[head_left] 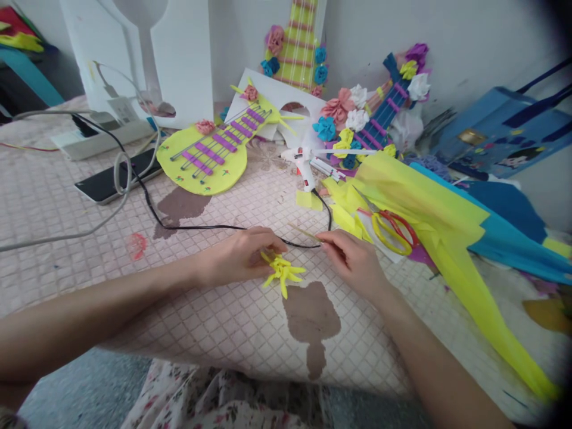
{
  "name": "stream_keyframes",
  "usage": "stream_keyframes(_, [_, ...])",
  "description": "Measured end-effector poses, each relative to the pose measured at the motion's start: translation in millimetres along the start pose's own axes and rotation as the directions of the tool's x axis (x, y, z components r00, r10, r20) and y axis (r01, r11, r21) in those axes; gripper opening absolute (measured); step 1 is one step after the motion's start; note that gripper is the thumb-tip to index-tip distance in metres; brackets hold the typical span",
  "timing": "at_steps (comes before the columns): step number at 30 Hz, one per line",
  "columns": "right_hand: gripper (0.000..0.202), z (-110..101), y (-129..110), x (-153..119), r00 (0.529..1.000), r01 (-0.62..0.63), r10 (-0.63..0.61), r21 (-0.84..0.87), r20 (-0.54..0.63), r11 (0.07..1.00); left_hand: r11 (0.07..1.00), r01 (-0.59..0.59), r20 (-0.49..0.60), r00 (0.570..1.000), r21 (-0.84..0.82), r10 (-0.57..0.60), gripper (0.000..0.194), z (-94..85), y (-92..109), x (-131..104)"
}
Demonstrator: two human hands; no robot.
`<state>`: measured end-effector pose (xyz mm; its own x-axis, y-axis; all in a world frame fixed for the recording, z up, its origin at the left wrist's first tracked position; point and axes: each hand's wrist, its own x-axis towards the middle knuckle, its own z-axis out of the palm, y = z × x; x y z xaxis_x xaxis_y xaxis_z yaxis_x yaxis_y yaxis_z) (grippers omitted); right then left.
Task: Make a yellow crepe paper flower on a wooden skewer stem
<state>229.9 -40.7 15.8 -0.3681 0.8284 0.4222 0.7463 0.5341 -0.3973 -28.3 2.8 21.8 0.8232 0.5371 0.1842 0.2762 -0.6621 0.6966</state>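
Near the front of the table, my left hand is closed on a yellow paper flower with narrow petals spread toward me. My right hand pinches a thin wooden stick, whose free end points left and away from me. The hands are a short way apart. A black cord runs behind both hands to a white glue gun beyond them. Scissors with red and yellow handles lie to the right of my right hand, among yellow crepe paper.
A yellow paper guitar lies at the back, with flower-trimmed blue and yellow instruments behind. At the left are a power strip and phone. Blue crepe paper and a blue bag are at the right.
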Motion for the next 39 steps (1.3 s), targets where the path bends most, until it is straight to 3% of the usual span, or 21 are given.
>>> stream_keyframes(8, [0.012,2,-13,1,0.997,-0.082,0.079,0.12,0.026,0.989,0.999,0.026,-0.028,0.999,-0.033,-0.027,0.025,0.9,-2,0])
stream_keyframes(13, [0.01,5,-15,1,0.992,-0.124,0.125,0.135,-0.002,0.983,0.968,0.156,-0.036,0.985,-0.196,-0.166,0.028,-0.3,-2,0])
stream_keyframes(16, [0.01,4,-15,2,0.985,-0.16,0.167,0.145,-0.035,0.976,0.913,0.229,0.008,0.971,-0.339,-0.241,0.029,-4.5,-4,1])
stream_keyframes(21, [0.013,4,-16,3,0.979,-0.195,0.203,0.166,-0.031,0.967,0.742,0.248,0.103,0.966,-0.623,-0.236,0.027,-10.3,-12,3])
stream_keyframes(26, [0.015,4,-17,3,0.979,-0.193,0.201,0.181,-0.025,0.964,0.663,0.268,0.131,0.96,-0.7,-0.249,0.026,-12.4,-15,4])
stream_keyframes(29, [0.015,5,-17,2,0.978,-0.196,0.205,0.181,-0.03,0.964,0.755,0.228,0.088,0.971,-0.614,-0.222,0.026,-14.0,-11,2])
stream_keyframes(33, [0.015,6,-16,2,0.978,-0.2,0.208,0.184,-0.023,0.962,0.975,0.112,-0.093,0.987,-0.191,-0.132,0.028,-14.7,1,-2])
stream_keyframes(36, [0.015,6,-16,2,0.977,-0.209,0.214,0.187,-0.004,0.96,1.0,0.025,-0.1,0.995,0.004,-0.025,0.027,-11.7,7,-4])
stream_keyframes(39, [0.014,7,-16,1,0.975,-0.222,0.222,0.212,0.024,0.952,0.999,-0.004,-0.088,0.996,0.039,0.008,0.026,-7.0,7,-3])
